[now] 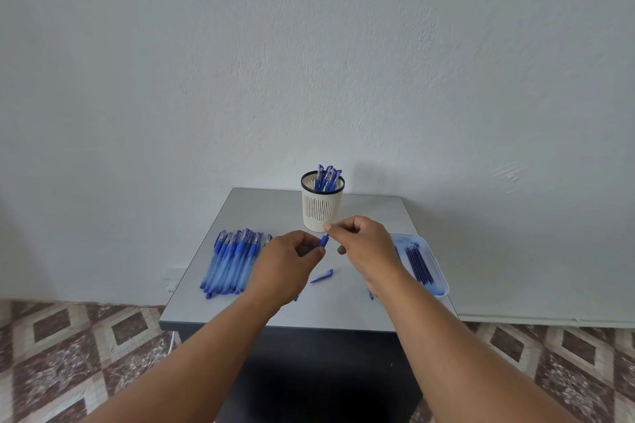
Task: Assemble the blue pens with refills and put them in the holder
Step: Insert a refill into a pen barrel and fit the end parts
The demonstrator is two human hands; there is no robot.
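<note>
Above the middle of the grey table, my left hand grips a blue pen, most of which is hidden in the fist. My right hand pinches the pen's upper tip between thumb and forefinger. Below the hands a loose blue pen tip piece lies on the table. The white mesh holder stands behind the hands with several blue pens in it. A pile of several blue pens lies at the left. At the right a pale blue tray holds several dark blue refills.
The table stands against a white wall; its front edge is near my forearms. Patterned floor tiles show on both sides. A white socket sits low on the wall at the left.
</note>
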